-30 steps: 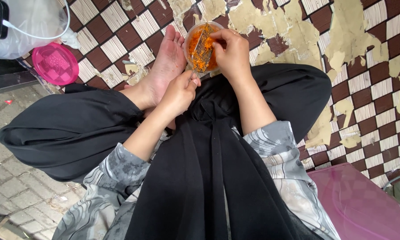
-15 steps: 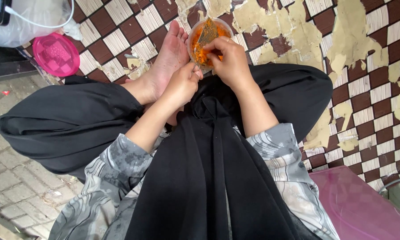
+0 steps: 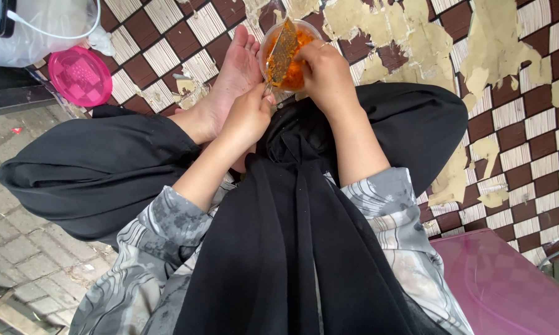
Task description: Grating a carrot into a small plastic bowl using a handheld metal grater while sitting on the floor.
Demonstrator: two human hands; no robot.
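Observation:
I sit on the floor with a clear plastic bowl (image 3: 299,73) of orange gratings in front of my knees, next to my bare foot (image 3: 230,80). My left hand (image 3: 247,119) grips the lower end of a flat metal grater (image 3: 283,51) that leans over the bowl. My right hand (image 3: 326,75) is closed and pressed against the grater's face above the bowl. What it holds is almost hidden by the fingers and looks like a small orange piece.
A round pink lid (image 3: 81,75) lies at the upper left beside a clear plastic bag (image 3: 44,31) with a white cable. A translucent pink container lid (image 3: 509,285) sits at the lower right. The checkered floor covering (image 3: 515,111) is worn and peeling.
The grater has come into view, tilted over the bowl. My right hand has slid down along it. The left hand stays at the grater's lower end.

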